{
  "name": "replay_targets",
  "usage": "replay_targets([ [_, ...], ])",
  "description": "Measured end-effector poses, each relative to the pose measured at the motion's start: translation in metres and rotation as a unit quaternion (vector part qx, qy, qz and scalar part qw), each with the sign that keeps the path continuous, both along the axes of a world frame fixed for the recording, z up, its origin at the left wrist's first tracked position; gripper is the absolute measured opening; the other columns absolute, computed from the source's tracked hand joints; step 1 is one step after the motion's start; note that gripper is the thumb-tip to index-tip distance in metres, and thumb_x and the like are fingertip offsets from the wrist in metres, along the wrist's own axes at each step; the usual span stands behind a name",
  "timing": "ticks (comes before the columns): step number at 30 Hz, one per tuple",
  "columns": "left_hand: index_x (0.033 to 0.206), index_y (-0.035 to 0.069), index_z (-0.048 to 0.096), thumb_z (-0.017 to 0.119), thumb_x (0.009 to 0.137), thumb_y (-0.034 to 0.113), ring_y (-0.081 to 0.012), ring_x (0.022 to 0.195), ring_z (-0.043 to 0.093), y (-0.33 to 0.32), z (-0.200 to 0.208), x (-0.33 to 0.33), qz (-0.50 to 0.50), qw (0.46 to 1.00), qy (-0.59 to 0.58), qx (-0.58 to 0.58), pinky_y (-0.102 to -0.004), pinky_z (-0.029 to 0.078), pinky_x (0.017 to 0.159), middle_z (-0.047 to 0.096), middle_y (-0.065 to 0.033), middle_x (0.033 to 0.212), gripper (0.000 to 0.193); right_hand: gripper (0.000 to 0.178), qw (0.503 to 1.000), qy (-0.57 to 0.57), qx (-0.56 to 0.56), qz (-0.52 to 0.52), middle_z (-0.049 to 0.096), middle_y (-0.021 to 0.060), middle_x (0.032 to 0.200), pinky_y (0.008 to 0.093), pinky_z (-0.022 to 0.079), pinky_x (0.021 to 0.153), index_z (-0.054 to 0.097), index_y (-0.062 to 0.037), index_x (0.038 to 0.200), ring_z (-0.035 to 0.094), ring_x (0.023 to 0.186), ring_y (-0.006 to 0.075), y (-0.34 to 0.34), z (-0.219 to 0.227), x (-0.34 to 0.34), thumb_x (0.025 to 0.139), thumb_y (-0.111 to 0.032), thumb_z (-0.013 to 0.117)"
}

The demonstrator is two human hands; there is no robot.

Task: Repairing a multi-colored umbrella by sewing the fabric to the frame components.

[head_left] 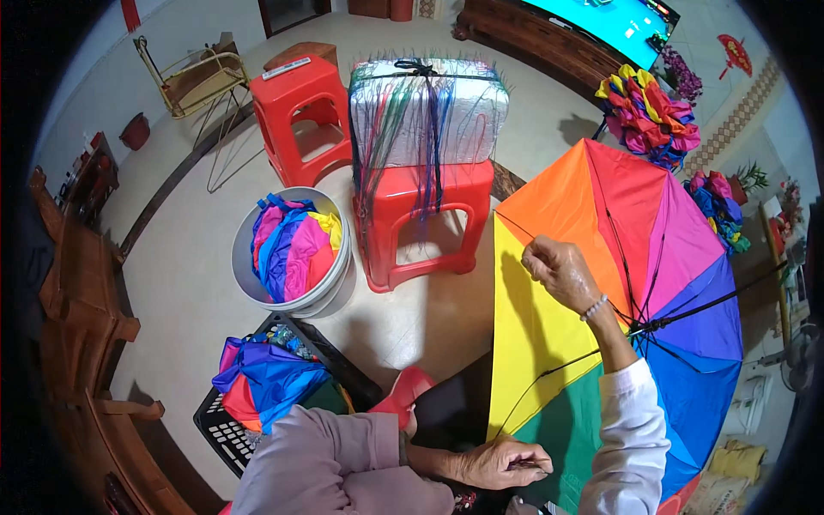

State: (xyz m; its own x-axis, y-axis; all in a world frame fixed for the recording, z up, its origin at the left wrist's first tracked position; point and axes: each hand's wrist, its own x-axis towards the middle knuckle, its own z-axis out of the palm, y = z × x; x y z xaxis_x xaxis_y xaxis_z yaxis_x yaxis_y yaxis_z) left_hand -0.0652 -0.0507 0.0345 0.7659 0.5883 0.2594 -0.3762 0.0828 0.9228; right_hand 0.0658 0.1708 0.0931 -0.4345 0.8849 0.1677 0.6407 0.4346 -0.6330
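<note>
Our right hand point(562, 273) has its fingers pinched together on the upper edge of the open rainbow-panelled fabric umbrella canopy point(601, 257), right where the yellow and orange panels meet at a thin black metal rib point(549, 249). A white bead bracelet point(594, 308) sits at that wrist, above a white sleeve. Our left hand point(502, 463) lies low at the canopy's near edge, fingers curled closed on the yellow panel's bottom corner; we cannot tell whether anything small is held between them.

The canopy lies open on its side in front of us and to our right, its inside facing us, the black ribs running to the hub over the blue and purple panels.

Further out on the tiled floor, to our left, a black plastic crate point(225, 429) holds bundled blue and purple fabric, and a pale round plastic bucket point(292, 257) holds more folded coloured fabric. Just beside the bucket stands a red plastic stool point(425, 223) carrying a white wrapped bundle point(429, 112) tied with a dark cord and draped with coloured threads. A second red plastic stool point(302, 116) stands behind it.
</note>
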Motion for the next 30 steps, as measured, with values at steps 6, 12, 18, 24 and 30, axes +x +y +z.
replay_targets([
  [6,0.091,0.002,0.055,0.056,0.081,0.012,-0.0047,0.058,0.047,-0.004,-0.002,0.000,-0.004,0.999,-0.025,-0.029,-0.0221,0.040,0.053,0.056,-0.0018,0.068,0.014,0.008,1.000,0.022,-0.015,-0.005,0.054,0.0119,0.058,0.0293,0.042,0.049,0.051,0.0012,0.074,0.054,0.051,0.0189,0.038,-0.006,-0.015,0.078,-0.006,0.053],
  [12,0.092,0.003,0.055,0.055,0.082,0.015,-0.0068,0.061,0.050,-0.001,0.001,-0.004,-0.012,0.998,0.008,-0.057,-0.0237,0.042,0.056,0.056,-0.0031,0.070,0.016,0.011,0.998,0.008,-0.064,-0.008,0.052,0.0048,0.059,0.0251,0.044,0.049,0.050,0.0000,0.074,0.053,0.052,0.0108,0.055,-0.019,-0.026,0.081,-0.008,0.052],
  [18,0.093,0.002,0.053,0.051,0.083,0.016,-0.0090,0.073,0.052,0.005,0.009,-0.006,-0.080,0.985,0.083,-0.130,-0.0248,0.043,0.069,0.057,-0.0043,0.078,0.018,0.010,0.998,0.030,-0.056,0.003,0.056,0.0106,0.058,0.0308,0.044,0.049,0.053,0.0002,0.073,0.056,0.052,0.0168,0.053,-0.044,-0.031,0.078,-0.008,0.054],
  [24,0.093,0.001,0.053,0.050,0.084,0.017,-0.0096,0.078,0.053,0.011,0.015,-0.006,-0.096,0.977,0.118,-0.150,-0.0259,0.043,0.073,0.058,-0.0050,0.081,0.019,0.010,0.999,0.025,-0.031,0.008,0.056,0.0137,0.060,0.0340,0.044,0.051,0.052,-0.0007,0.073,0.057,0.054,0.0252,0.053,-0.047,-0.034,0.077,-0.009,0.053],
  [30,0.096,0.001,0.053,0.051,0.083,0.019,-0.0106,0.077,0.053,0.012,0.011,0.000,-0.099,0.970,0.143,-0.169,-0.0274,0.043,0.073,0.057,-0.0058,0.080,0.023,0.013,0.998,0.004,0.063,-0.006,0.050,0.0093,0.056,0.0290,0.043,0.050,0.051,0.0002,0.074,0.053,0.051,0.0144,0.080,-0.035,-0.030,0.080,-0.011,0.054],
])
